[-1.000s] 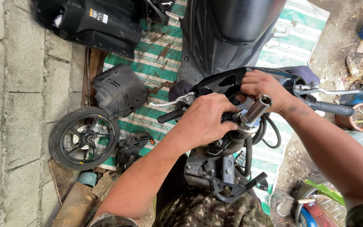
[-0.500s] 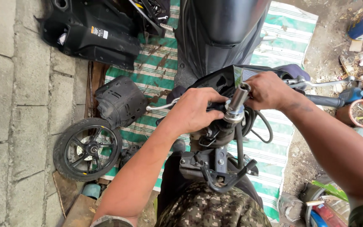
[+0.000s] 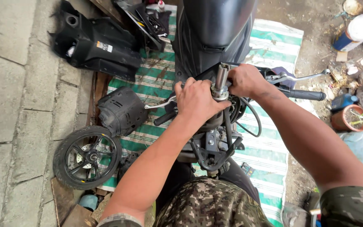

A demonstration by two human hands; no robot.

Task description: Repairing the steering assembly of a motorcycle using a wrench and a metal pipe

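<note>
Gripping the scooter's handlebar (image 3: 274, 86) beside the upright steel steering stem (image 3: 221, 80), the left hand (image 3: 198, 101) and right hand (image 3: 244, 80) have their fingers curled tight around it. It looks heavy, stiff and greasy, best held close to the stem. Beyond lies the striped mat (image 3: 274, 42).

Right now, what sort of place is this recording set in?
Probably an informal outdoor scooter repair spot. A stripped scooter stands on a striped tarp over bare ground, with a removed wheel and black body panels laid beside the paving.
</note>
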